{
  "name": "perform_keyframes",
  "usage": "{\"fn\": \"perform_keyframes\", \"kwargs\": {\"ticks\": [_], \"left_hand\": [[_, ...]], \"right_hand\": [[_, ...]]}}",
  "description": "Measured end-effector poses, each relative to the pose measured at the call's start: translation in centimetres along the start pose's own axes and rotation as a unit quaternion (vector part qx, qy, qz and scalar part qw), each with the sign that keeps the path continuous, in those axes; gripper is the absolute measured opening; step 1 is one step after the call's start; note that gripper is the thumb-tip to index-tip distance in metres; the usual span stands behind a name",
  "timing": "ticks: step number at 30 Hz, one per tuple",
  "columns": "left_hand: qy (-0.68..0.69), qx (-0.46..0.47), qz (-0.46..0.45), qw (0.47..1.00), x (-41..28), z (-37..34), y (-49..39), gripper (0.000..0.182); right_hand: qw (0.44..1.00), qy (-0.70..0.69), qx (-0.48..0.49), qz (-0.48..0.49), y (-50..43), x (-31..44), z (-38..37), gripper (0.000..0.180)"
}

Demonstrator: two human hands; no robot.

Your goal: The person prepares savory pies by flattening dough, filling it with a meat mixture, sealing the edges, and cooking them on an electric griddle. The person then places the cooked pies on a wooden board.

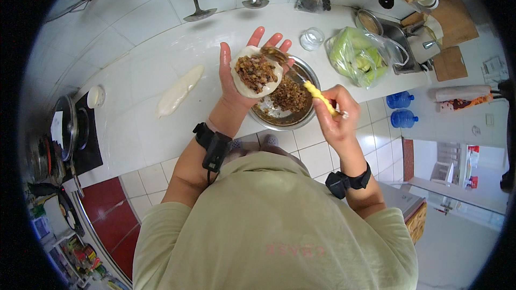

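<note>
On my upturned left hand (233,88) rests a flat dough round (242,88) with a mound of brown chopped filling (256,73) on it. The fingers are spread behind the dough. A spoon (310,88) with a twisted yellow handle is gripped in my right hand (339,117). The spoon's head, smeared with filling, touches or hovers over the right edge of the dough; I cannot tell which. Below both hands a steel bowl (318,75) holds more chopped filling and partly lies behind my left hand. A long piece of dough (180,91) lies on the white countertop (133,88) to the left.
Right of the bowl stand a glass jar (312,39) and a plastic bag of green vegetables (356,58), near the sink (397,44). A lidded pan (64,129) sits on the black stove (88,149) at left, beside a small white cup (96,97). Ladles (256,3) hang behind.
</note>
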State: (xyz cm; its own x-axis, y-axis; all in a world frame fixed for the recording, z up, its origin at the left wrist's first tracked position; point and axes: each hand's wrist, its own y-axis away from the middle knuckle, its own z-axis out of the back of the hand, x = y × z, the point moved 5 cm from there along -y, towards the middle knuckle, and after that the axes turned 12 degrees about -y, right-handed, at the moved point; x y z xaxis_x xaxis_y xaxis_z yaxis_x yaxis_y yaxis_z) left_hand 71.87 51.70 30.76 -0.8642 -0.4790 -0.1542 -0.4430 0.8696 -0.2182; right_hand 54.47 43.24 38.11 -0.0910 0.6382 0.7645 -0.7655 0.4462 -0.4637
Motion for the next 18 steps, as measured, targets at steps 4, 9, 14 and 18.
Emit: {"fn": "perform_keyframes", "kwargs": {"ticks": [4, 9, 14, 18], "left_hand": [[0.014, -0.007, -0.038, 0.999, -0.9, 0.4, -0.2, 0.075], [-0.007, -0.047, -0.035, 0.998, -0.6, 0.4, -0.4, 0.076], [0.001, -0.018, -0.020, 1.000, -0.3, 0.6, -0.5, 0.079], [-0.034, -0.060, -0.034, 0.997, -0.4, 1.0, -0.4, 0.078]], "right_hand": [[0.999, -0.014, 0.009, -0.044, 1.4, -1.2, -0.3, 0.014], [0.998, -0.030, -0.010, -0.049, 0.8, -1.4, -1.4, 0.014], [0.995, -0.052, 0.014, -0.085, 1.0, -1.3, -1.8, 0.014], [0.982, -0.117, -0.010, -0.146, 1.2, -2.0, -1.0, 0.014]]}}
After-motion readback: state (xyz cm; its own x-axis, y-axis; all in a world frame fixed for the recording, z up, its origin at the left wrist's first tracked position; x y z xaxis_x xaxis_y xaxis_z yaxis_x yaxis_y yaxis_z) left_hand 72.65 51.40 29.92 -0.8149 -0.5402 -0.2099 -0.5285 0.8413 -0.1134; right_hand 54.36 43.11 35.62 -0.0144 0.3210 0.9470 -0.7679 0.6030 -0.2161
